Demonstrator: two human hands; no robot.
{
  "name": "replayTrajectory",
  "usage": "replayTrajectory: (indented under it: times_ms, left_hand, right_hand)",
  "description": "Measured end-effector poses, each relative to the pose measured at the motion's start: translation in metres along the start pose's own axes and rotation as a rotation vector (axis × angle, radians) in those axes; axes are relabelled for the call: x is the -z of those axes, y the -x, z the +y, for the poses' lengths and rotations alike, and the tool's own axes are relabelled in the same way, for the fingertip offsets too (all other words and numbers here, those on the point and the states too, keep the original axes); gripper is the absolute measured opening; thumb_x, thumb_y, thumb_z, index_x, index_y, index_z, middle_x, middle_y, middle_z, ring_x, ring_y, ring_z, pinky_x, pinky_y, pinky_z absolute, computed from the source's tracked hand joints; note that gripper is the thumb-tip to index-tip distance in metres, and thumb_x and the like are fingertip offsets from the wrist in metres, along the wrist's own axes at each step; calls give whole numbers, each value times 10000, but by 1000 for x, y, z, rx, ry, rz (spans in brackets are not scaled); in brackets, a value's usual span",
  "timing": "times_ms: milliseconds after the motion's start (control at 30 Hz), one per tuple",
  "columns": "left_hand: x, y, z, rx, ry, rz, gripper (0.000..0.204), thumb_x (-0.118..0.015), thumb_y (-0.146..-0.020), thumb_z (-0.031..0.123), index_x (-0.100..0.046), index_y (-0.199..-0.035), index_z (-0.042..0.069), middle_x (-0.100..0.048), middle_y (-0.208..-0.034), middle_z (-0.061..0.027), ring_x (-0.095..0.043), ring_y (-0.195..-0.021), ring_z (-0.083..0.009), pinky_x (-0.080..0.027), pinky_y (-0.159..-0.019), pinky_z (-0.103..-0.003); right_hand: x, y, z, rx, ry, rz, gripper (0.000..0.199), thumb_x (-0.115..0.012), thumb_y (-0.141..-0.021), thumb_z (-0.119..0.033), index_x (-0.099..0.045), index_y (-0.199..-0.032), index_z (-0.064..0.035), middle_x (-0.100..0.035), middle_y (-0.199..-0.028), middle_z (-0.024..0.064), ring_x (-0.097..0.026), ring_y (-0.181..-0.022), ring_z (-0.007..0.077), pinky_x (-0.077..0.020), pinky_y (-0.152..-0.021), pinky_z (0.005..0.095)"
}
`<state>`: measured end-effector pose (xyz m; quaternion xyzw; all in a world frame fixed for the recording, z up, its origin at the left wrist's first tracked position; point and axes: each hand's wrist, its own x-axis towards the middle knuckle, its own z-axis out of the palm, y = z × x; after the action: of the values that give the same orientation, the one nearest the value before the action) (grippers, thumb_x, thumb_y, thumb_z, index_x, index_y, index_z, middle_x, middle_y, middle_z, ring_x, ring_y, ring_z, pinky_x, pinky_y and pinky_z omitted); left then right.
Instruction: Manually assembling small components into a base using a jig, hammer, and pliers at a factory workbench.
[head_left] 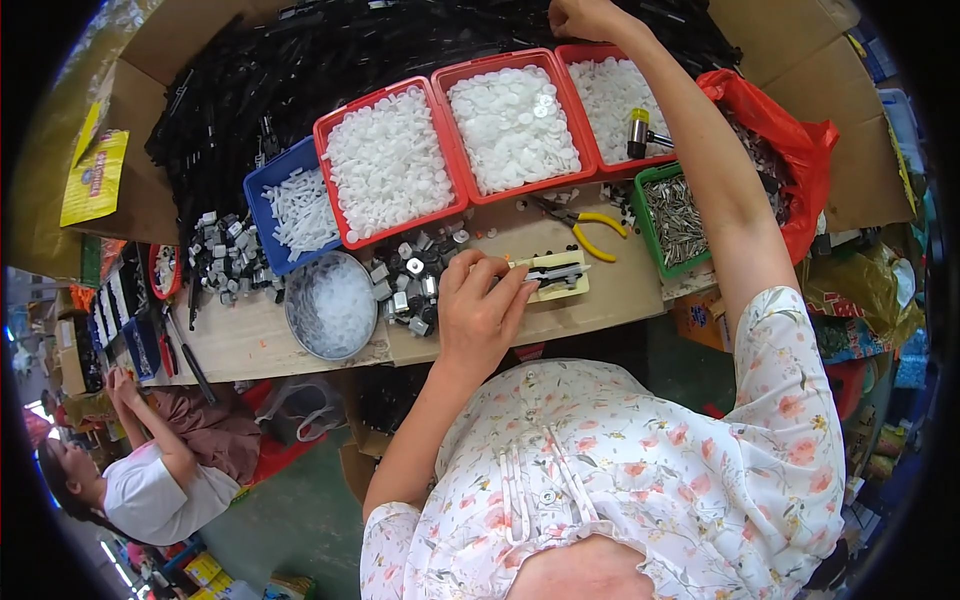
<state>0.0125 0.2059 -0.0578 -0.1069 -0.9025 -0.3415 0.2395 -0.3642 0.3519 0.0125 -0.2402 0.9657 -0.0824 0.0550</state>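
Note:
Close in front of me, my left hand point(475, 308) is bent over the left end of a small cream block point(572, 286). Its fingers are closed on the block, where slim black and grey parts point(545, 274) lie. The palm hides the block's left end. At the far edge, my right hand point(587, 18) is stretched out to a large heap of long black parts point(380, 40). Those fingers are curled in, and anything between them is too hidden to make out. Left of my left hand is a pile of small metal and black pieces point(418, 275).
Red trays point(462, 190) of white plastic pieces stand behind the block. Yellow-handled pliers point(600, 232), a mallet point(638, 135) and a green bin point(648, 225) of metal pins are at right. A blue bin point(255, 205) and round bowl point(298, 335) stand left. Another person point(165, 480) sits at far left.

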Motion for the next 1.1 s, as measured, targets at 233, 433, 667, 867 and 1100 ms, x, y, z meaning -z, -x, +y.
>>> replayTrajectory:
  times_ms: [233, 433, 667, 867, 1100]
  left_hand:
    - [7, -5, 8, 10, -44, -3, 200, -790, -755, 76, -711, -935, 35, -635, -889, -86, -574, -935, -311, -467, -783, -421]
    - [11, -10, 16, 4, -48, -3, 204, -787, -759, 42, -727, -953, 25, -635, -873, -86, -568, -918, -300, -472, -780, -400]
    - [21, -24, 9, 70, 58, 128, 215, -763, -804, 41, -727, -1015, 24, -657, -883, -95, -591, -879, -270, -487, -756, -376]
    - [33, -54, 3, 914, 1690, 160, 358, -653, -986, 204, -616, -1272, -8, -691, -930, -98, -645, -790, -183, -507, -685, -271]
    - [26, -33, -13, 788, 1381, 181, 300, -657, -968, 97, -623, -1237, -32, -686, -924, -80, -644, -722, -120, -484, -606, -209]
  right_hand:
    - [-40, -30, 19, 284, -23, 158, 223, -805, -750, -150, -762, -942, -44, -744, -963, 160, -722, -892, 316, -575, -802, 398]
    - [-29, -29, 12, 337, -55, 381, 175, -767, -814, -131, -757, -966, -44, -747, -965, 133, -725, -888, 289, -578, -807, 389]
    - [26, 52, -28, 373, -1037, 555, 159, -711, -900, -74, -687, -1009, 39, -673, -770, 54, -645, -710, 91, -532, -638, 253]
    - [-8, 180, -85, 556, -1280, 292, 156, -620, -935, 32, -658, -1086, 31, -695, -945, 48, -685, -903, 127, -551, -798, 278]
    - [-29, 256, -83, 463, -923, 173, 273, -668, -818, 92, -673, -1085, 37, -667, -1089, 111, -655, -1017, 188, -519, -887, 304]
